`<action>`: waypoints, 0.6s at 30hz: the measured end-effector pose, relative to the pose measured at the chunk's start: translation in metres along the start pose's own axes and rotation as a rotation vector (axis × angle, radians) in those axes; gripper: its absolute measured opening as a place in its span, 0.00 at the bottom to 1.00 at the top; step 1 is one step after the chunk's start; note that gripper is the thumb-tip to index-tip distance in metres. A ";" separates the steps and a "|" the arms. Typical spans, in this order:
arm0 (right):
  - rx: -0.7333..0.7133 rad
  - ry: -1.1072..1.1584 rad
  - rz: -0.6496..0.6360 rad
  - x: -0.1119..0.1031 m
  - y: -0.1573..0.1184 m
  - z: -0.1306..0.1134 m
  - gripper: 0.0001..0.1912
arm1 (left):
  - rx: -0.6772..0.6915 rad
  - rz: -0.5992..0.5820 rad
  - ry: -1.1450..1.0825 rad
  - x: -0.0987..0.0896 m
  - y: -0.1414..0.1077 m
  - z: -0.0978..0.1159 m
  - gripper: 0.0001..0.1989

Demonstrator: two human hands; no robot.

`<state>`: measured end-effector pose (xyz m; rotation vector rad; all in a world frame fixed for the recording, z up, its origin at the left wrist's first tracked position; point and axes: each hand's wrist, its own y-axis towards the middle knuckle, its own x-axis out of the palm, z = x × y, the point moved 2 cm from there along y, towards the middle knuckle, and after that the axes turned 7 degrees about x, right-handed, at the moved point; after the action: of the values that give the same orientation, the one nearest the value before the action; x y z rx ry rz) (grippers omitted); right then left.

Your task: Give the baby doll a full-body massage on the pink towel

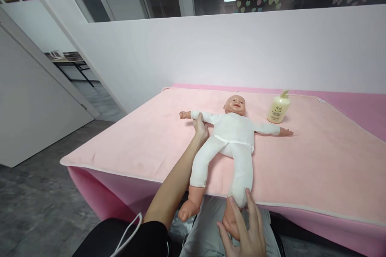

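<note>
A baby doll [233,128] with a white cloth body lies on its back, head away from me, arms stretched out to both sides. My left hand [200,126] is closed around the doll's sleeved arm on the left, just above its bare fist; part of the fingers is hidden beneath the arm. Close to the table's front edge, my right hand [245,231] is open, fingers apart, at the doll's lower leg on the right. Its fingertips reach the white cloth near the knee and shin. Both doll feet hang past the edge, over my lap.
Under the doll a pale pink mat [301,168] covers the table, over a darker pink cloth [366,114]. A yellow pump bottle [278,107] stands upright right of the doll's head. Behind rises a white wall [241,52]; at left is a white door [36,100].
</note>
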<state>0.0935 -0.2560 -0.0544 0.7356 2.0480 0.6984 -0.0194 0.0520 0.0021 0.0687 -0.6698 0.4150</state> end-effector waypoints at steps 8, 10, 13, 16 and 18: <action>0.158 0.093 0.217 -0.016 -0.002 0.018 0.27 | 0.370 -0.054 0.217 0.004 -0.009 0.008 0.09; 0.148 0.081 0.293 -0.031 0.013 0.027 0.26 | 0.457 -0.119 0.251 0.007 -0.013 0.011 0.12; 0.091 0.053 0.379 -0.049 0.046 0.032 0.23 | 0.550 -0.259 0.333 0.012 -0.022 0.016 0.22; 0.031 0.011 0.323 -0.052 0.088 0.029 0.22 | 0.606 -0.482 0.482 0.017 -0.032 0.019 0.25; -0.004 0.035 0.242 -0.044 0.116 0.026 0.20 | 0.658 -0.642 0.639 0.020 -0.038 0.018 0.24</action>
<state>0.1656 -0.2031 0.0360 0.9861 2.0073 0.8563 -0.0009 0.0207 0.0311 0.7256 0.1567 0.0050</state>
